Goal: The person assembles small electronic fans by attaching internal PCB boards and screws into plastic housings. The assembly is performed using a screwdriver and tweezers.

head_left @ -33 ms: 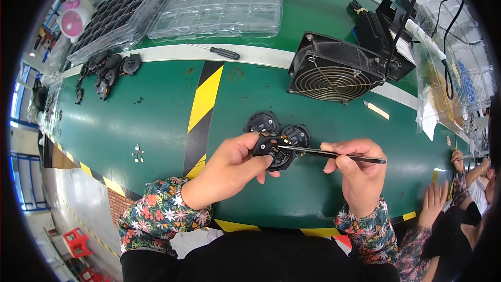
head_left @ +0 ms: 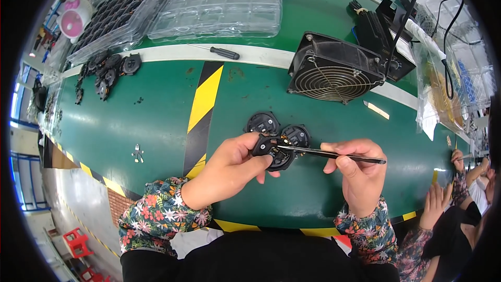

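Note:
Between its thumb and fingers, my left hand grips a round black plastic part with small metal contacts inside, tilted over the green bench. My right hand pinches dark metal tweezers. Their tips reach into the held part near its upper middle; whether they grip anything there is too small to tell. Just beyond lie two similar round black parts, one at the left and one at the right, the latter partly hidden behind the held part and the tweezers.
A black fan with a wire grille stands at the back right, a knife near it. A screwdriver lies by clear plastic trays. More black parts are heaped at left, near tiny pieces. A co-worker's hand is at right.

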A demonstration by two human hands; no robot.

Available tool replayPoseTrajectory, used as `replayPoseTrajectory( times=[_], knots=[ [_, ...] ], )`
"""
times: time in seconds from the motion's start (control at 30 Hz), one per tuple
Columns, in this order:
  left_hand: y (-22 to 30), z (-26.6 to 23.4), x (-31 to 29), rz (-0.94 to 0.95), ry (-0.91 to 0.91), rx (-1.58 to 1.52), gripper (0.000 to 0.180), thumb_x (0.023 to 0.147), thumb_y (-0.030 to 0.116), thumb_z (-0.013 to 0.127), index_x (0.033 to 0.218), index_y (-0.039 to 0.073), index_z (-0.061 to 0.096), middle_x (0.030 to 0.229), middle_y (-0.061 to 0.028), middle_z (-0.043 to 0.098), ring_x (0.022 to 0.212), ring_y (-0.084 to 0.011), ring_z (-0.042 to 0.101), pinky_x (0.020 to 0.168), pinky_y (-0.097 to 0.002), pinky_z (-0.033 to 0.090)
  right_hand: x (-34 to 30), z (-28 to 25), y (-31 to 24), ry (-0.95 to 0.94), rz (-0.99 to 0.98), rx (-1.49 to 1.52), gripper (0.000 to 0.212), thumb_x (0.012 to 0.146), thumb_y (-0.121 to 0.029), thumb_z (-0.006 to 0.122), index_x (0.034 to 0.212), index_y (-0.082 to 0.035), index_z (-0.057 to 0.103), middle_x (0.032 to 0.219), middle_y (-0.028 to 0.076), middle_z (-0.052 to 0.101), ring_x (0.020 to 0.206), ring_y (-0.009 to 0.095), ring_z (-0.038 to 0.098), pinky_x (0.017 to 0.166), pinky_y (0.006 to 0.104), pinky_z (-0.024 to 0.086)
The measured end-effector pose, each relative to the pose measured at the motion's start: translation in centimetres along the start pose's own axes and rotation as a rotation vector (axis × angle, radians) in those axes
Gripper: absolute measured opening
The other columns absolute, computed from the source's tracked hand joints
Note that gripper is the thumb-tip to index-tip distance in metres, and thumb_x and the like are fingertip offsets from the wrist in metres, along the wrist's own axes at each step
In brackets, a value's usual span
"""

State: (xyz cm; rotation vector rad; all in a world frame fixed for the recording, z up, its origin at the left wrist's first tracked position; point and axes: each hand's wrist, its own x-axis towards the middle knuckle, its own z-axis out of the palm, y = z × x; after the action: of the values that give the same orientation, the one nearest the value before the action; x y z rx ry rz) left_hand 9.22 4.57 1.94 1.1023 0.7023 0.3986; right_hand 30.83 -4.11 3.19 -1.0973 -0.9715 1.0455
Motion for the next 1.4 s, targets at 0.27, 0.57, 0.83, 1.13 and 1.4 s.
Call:
replayPoseTrajectory(
  times=[0.27,0.57,0.83,1.13,1.4],
  knots=[
    [-0.05,0.03,0.05,0.011,0.007,0.015,0.014,0.092,0.004,0.049,0.101,-0.002,0.057,0.09,-0.0076,0.064,0.077,-0.0121,0.061,0.061,-0.0248,0.049,-0.07,0.09,-0.17,-0.005,0.003,-0.012,0.018,0.084,-0.007,0.066,0.095,0.004,0.057,0.099,0.027,0.065,0.068,0.023,0.065,0.062,0.0303,0.054],
    [0.06,0.07,0.08,0.016,0.024,0.06,0.013,0.092,0.005,0.049,0.099,-0.002,0.058,0.089,-0.0077,0.065,0.075,-0.0117,0.062,0.059,-0.0243,0.049,-0.22,0.03,-0.17,-0.012,-0.005,-0.022,0.017,0.084,-0.007,0.066,0.094,0.003,0.057,0.098,0.027,0.065,0.067,0.023,0.065,0.062,0.031,0.054],
    [0.01,-0.06,0.07,0.013,0.031,0.055,0.013,0.092,0.006,0.05,0.098,-0.003,0.059,0.088,-0.0077,0.065,0.074,-0.012,0.063,0.058,-0.0239,0.049,-0.21,0.14,-0.21,-0.015,-0.005,-0.027,0.018,0.084,-0.008,0.067,0.094,0.003,0.057,0.098,0.027,0.065,0.066,0.023,0.065,0.063,0.0308,0.054],
    [0.17,-0.03,0.21,-0.006,0.038,0.079,0.012,0.091,0.005,0.052,0.096,-0.003,0.059,0.087,-0.0072,0.066,0.074,-0.0127,0.064,0.058,-0.0236,0.05,-0.24,0.29,-0.06,-0.019,-0.027,-0.042,0.017,0.084,-0.007,0.067,0.094,0.003,0.058,0.098,0.026,0.066,0.066,0.023,0.065,0.063,0.0309,0.054],
    [0.16,-0.01,0.27,-0.021,0.059,0.039,0.011,0.091,0.005,0.052,0.096,-0.003,0.059,0.087,-0.0071,0.065,0.075,-0.0136,0.065,0.06,-0.0239,0.051,-0.25,0.32,-0.08,-0.029,-0.025,-0.056,0.016,0.084,-0.006,0.066,0.094,0.003,0.058,0.098,0.026,0.065,0.066,0.023,0.065,0.063,0.0311,0.054]
  ],
)
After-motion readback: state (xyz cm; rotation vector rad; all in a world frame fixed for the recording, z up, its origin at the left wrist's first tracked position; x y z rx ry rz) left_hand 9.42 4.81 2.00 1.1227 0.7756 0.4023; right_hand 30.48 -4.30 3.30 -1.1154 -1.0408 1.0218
